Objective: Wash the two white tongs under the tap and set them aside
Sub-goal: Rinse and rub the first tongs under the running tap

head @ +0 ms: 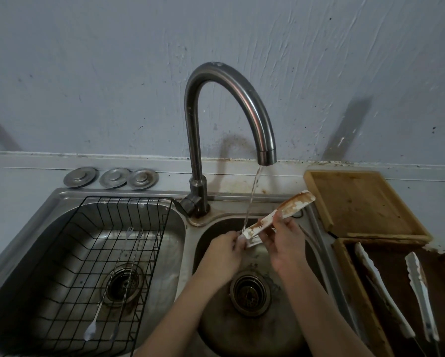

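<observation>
You are viewing two white tongs (278,219) (419,292), three sink plugs (81,177) (114,178) (142,179), two long forks (108,287) (128,279), two wooden trays (360,202) (355,287).

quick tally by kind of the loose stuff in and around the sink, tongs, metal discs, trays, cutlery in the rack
White tongs: 3, one held, two in the dark tray
Round metal discs: 3
Wooden trays: 2
Long cutlery pieces in the wire rack: 2
Total: 10

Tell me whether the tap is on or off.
On. A stream of water falls from the tap spout onto the stained white tongs that both hands hold over the right sink basin.
</observation>
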A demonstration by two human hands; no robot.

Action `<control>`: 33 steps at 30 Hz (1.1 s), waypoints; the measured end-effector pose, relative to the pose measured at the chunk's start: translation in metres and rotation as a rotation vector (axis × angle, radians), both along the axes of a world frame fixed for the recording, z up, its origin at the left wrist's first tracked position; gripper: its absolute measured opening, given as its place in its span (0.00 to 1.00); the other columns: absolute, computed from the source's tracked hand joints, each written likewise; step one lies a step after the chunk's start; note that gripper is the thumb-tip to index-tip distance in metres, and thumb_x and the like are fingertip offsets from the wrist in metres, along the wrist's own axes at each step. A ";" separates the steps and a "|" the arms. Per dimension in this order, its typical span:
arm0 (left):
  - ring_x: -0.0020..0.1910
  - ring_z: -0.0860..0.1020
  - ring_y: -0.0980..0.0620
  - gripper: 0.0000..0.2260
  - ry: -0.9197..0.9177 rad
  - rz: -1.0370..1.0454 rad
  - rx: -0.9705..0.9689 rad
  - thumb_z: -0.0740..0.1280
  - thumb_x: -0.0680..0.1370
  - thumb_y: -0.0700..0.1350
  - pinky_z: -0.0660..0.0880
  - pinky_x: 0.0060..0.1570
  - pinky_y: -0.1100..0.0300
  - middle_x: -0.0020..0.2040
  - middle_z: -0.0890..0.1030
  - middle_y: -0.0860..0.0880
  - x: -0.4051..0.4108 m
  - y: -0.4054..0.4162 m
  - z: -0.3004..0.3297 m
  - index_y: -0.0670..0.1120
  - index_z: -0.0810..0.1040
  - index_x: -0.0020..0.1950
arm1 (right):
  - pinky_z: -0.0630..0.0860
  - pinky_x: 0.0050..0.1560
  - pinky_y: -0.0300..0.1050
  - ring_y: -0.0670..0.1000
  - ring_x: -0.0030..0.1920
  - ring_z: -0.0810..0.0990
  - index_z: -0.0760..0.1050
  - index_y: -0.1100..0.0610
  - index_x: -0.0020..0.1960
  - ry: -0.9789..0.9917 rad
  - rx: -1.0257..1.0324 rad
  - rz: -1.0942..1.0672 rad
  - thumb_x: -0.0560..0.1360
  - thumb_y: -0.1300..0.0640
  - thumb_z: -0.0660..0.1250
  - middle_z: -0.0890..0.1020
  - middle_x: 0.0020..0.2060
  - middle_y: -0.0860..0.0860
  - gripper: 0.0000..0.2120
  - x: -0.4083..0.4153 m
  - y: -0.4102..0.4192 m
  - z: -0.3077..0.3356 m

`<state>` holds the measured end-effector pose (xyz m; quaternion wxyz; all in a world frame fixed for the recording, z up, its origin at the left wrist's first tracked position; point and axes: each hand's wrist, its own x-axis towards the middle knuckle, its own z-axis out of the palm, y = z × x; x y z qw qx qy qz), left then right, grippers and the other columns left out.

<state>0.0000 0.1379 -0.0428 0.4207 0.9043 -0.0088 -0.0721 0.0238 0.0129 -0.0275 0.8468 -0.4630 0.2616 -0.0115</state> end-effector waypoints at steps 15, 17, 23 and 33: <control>0.43 0.82 0.44 0.11 0.157 0.039 0.021 0.58 0.79 0.47 0.79 0.46 0.47 0.45 0.83 0.42 -0.003 0.009 0.021 0.48 0.75 0.38 | 0.81 0.42 0.41 0.53 0.48 0.85 0.70 0.64 0.61 -0.135 -0.111 0.294 0.76 0.67 0.63 0.83 0.49 0.59 0.13 -0.020 0.024 -0.019; 0.40 0.83 0.45 0.11 0.169 0.035 -0.003 0.58 0.79 0.45 0.80 0.43 0.50 0.43 0.83 0.43 -0.003 0.012 0.020 0.49 0.75 0.37 | 0.81 0.40 0.40 0.53 0.47 0.85 0.71 0.65 0.59 -0.139 -0.160 0.298 0.74 0.68 0.66 0.84 0.48 0.59 0.14 -0.020 0.026 -0.018; 0.36 0.83 0.47 0.11 0.218 0.062 -0.049 0.58 0.79 0.45 0.77 0.37 0.57 0.34 0.79 0.49 -0.006 0.014 0.019 0.48 0.77 0.40 | 0.81 0.45 0.46 0.54 0.47 0.85 0.72 0.59 0.56 -0.112 -0.077 0.294 0.80 0.62 0.58 0.84 0.47 0.60 0.07 -0.022 0.027 -0.019; 0.31 0.82 0.57 0.11 0.298 -0.033 -0.068 0.60 0.79 0.52 0.73 0.25 0.69 0.39 0.82 0.50 -0.012 0.009 0.021 0.48 0.79 0.50 | 0.81 0.39 0.44 0.54 0.44 0.85 0.71 0.60 0.58 -0.092 -0.086 0.233 0.81 0.58 0.55 0.85 0.41 0.58 0.10 -0.022 0.023 -0.022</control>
